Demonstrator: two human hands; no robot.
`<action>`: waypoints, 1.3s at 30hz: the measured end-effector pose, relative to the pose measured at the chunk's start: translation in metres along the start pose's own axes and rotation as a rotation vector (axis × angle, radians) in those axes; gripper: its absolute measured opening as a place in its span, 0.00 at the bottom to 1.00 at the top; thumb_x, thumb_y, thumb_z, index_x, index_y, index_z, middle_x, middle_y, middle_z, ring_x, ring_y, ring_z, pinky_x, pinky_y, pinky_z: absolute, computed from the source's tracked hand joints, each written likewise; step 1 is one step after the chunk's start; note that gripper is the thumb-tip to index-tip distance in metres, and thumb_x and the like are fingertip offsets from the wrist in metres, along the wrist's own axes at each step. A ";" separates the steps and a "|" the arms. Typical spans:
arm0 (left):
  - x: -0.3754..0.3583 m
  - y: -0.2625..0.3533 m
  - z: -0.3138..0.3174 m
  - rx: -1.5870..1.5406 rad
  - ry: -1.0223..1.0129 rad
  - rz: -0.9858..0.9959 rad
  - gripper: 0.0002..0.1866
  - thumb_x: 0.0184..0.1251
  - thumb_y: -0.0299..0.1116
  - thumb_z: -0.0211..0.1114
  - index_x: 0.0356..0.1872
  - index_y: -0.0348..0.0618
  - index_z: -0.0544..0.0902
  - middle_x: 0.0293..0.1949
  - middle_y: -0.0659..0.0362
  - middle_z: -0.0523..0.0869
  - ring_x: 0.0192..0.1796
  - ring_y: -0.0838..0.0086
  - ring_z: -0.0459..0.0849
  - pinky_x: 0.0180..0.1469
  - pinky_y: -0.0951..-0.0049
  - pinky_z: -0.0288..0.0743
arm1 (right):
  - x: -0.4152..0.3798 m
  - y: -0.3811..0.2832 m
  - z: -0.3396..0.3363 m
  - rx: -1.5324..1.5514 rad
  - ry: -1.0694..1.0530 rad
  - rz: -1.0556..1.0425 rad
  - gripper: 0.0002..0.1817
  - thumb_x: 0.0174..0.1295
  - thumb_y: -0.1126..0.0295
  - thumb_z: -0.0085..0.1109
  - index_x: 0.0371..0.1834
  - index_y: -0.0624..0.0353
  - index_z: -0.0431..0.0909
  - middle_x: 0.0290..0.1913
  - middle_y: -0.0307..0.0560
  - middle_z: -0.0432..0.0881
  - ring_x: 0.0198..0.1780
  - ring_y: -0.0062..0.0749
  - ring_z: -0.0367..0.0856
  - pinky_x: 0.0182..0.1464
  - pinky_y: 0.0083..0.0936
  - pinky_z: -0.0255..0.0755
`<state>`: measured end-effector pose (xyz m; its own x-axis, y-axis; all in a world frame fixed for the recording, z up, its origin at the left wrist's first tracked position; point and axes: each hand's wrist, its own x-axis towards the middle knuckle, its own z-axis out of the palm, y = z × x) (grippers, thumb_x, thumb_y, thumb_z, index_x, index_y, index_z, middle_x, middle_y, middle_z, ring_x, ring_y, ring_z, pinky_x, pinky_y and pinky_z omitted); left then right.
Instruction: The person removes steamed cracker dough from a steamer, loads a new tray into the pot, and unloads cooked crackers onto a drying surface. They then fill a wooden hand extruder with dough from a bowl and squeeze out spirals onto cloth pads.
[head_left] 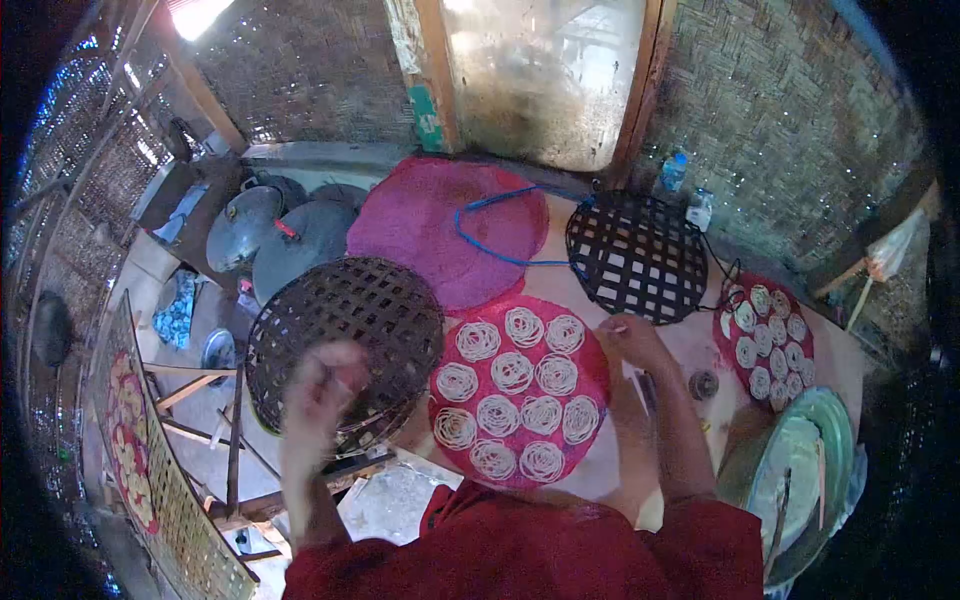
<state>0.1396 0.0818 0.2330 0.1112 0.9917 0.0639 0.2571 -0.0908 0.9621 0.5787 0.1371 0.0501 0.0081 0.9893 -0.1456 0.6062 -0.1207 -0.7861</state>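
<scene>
you have twelve coils point(498, 415) spread in rough rows on the red mat point(592, 375), just right of the middle of the frame. they lie flat, close together, the outer ones near the rim. judging by this, the laying-out on this mat looks done and you seem to be at the handling of it. moving it would call for support under both sides and a level path, so no coil slides.

your left hand point(335, 385) is blurred over the basket point(400, 300), left of the middle; the fingers look bent, but you cannot tell from here whether they touch or hold anything. your right hand point(630, 335) has its fingers drawn narrow beside the mat's upper right edge; whether they pinch something cannot be told.

for edges: the basket sits at the mat's left side, its lower part out past the surface point(835, 360), above wooden bars. the mat's lower rim comes close to your red shirt point(590, 550). the pink mat point(430, 230) in the upper middle and the black tray point(600, 240) in the upper right crowd the far side, with a blue cord point(457, 225) looped across. your best room is the strip to the right, short of the second mat point(735, 320) and bucket point(845, 440), though a small round thing point(703, 385) lies there.
</scene>
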 end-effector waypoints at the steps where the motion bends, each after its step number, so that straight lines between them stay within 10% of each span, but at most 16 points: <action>1: -0.016 -0.021 0.009 -0.208 -0.085 -0.211 0.10 0.69 0.29 0.56 0.49 0.40 0.75 0.47 0.58 0.80 0.50 0.71 0.78 0.55 0.71 0.71 | -0.003 0.010 0.015 -0.007 0.009 0.008 0.12 0.60 0.66 0.58 0.39 0.63 0.80 0.36 0.46 0.84 0.37 0.29 0.80 0.44 0.26 0.73; 2: -0.026 -0.033 0.020 0.293 -0.311 -0.327 0.11 0.68 0.29 0.57 0.49 0.40 0.75 0.46 0.57 0.80 0.50 0.71 0.78 0.54 0.70 0.72 | -0.005 0.021 0.027 -0.052 0.058 0.107 0.11 0.58 0.66 0.60 0.38 0.62 0.80 0.36 0.49 0.84 0.38 0.34 0.81 0.44 0.28 0.75; 3: -0.047 -0.117 0.027 0.094 -0.452 0.013 0.14 0.66 0.29 0.59 0.52 0.39 0.75 0.49 0.55 0.79 0.51 0.70 0.79 0.53 0.68 0.74 | -0.006 0.031 0.038 -0.098 0.102 0.202 0.12 0.55 0.66 0.62 0.38 0.62 0.80 0.37 0.53 0.84 0.40 0.39 0.83 0.44 0.30 0.76; 4: -0.067 -0.131 0.039 0.169 -0.429 -0.278 0.16 0.64 0.28 0.61 0.53 0.41 0.75 0.54 0.54 0.77 0.52 0.69 0.78 0.53 0.67 0.75 | -0.006 0.045 0.048 -0.106 0.098 0.199 0.12 0.55 0.66 0.62 0.38 0.62 0.80 0.37 0.53 0.84 0.40 0.39 0.83 0.44 0.30 0.76; 8: -0.098 -0.233 0.060 0.175 -0.275 -0.202 0.21 0.62 0.31 0.63 0.56 0.41 0.73 0.55 0.50 0.75 0.54 0.64 0.79 0.53 0.66 0.75 | -0.014 0.075 0.064 -0.225 0.245 0.161 0.14 0.56 0.63 0.62 0.38 0.63 0.79 0.36 0.52 0.84 0.39 0.41 0.83 0.43 0.33 0.76; 10: -0.092 -0.253 0.060 0.546 -0.214 0.333 0.23 0.61 0.31 0.62 0.57 0.38 0.71 0.56 0.47 0.74 0.54 0.60 0.79 0.53 0.65 0.75 | -0.019 0.073 0.066 -0.212 0.228 0.230 0.16 0.58 0.61 0.61 0.40 0.64 0.78 0.35 0.50 0.84 0.38 0.39 0.84 0.41 0.32 0.76; 13: -0.081 -0.218 0.063 0.076 -0.261 -0.206 0.24 0.59 0.29 0.61 0.57 0.36 0.70 0.56 0.45 0.74 0.55 0.57 0.78 0.54 0.63 0.75 | -0.018 0.061 0.069 -0.348 0.282 0.165 0.16 0.56 0.61 0.59 0.33 0.67 0.80 0.35 0.62 0.82 0.39 0.51 0.82 0.42 0.37 0.76; 17: -0.079 -0.236 0.065 0.357 -0.321 0.058 0.24 0.61 0.28 0.60 0.58 0.36 0.68 0.54 0.44 0.72 0.55 0.57 0.77 0.53 0.63 0.75 | -0.002 0.086 0.067 -0.652 0.164 0.193 0.15 0.54 0.65 0.58 0.37 0.67 0.78 0.36 0.62 0.82 0.42 0.55 0.81 0.46 0.41 0.75; 21: -0.087 -0.210 0.050 0.133 -0.263 -0.095 0.21 0.64 0.32 0.60 0.56 0.36 0.70 0.52 0.45 0.72 0.53 0.59 0.77 0.51 0.64 0.77 | -0.004 0.021 0.057 -0.694 0.269 0.287 0.12 0.55 0.67 0.56 0.34 0.67 0.79 0.38 0.60 0.82 0.43 0.55 0.80 0.48 0.43 0.74; 24: -0.095 -0.230 0.051 0.122 -0.225 -0.055 0.21 0.63 0.33 0.62 0.55 0.38 0.70 0.51 0.47 0.72 0.49 0.61 0.80 0.48 0.65 0.78 | 0.041 -0.030 0.070 -0.531 0.432 -0.164 0.11 0.55 0.68 0.59 0.32 0.66 0.78 0.39 0.57 0.81 0.47 0.51 0.78 0.49 0.40 0.73; 28: -0.098 -0.206 0.031 0.082 -0.185 -0.212 0.19 0.63 0.33 0.62 0.54 0.40 0.73 0.49 0.49 0.76 0.43 0.63 0.82 0.47 0.67 0.78 | 0.148 -0.089 0.140 -0.487 0.081 -0.585 0.15 0.55 0.69 0.54 0.46 0.62 0.76 0.38 0.55 0.81 0.43 0.53 0.78 0.45 0.40 0.72; 33: -0.109 -0.184 0.006 0.174 -0.061 -0.287 0.18 0.60 0.31 0.64 0.51 0.42 0.77 0.39 0.52 0.82 0.40 0.67 0.83 0.44 0.68 0.79 | 0.196 -0.136 0.197 -0.792 0.345 -1.050 0.15 0.53 0.68 0.54 0.44 0.57 0.76 0.39 0.56 0.80 0.42 0.55 0.78 0.42 0.44 0.71; 39: -0.136 -0.208 -0.011 0.132 0.041 -0.181 0.15 0.57 0.28 0.67 0.46 0.43 0.79 0.30 0.56 0.81 0.36 0.71 0.83 0.43 0.71 0.79 | 0.231 -0.130 0.185 -0.740 0.006 -0.517 0.14 0.52 0.62 0.56 0.38 0.55 0.81 0.36 0.55 0.83 0.38 0.55 0.81 0.38 0.46 0.74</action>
<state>0.0604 -0.0335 0.0272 0.0137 0.9955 -0.0938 0.3934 0.0809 0.9158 0.3546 0.3658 0.0079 -0.4045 0.9062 0.1232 0.8922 0.4206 -0.1644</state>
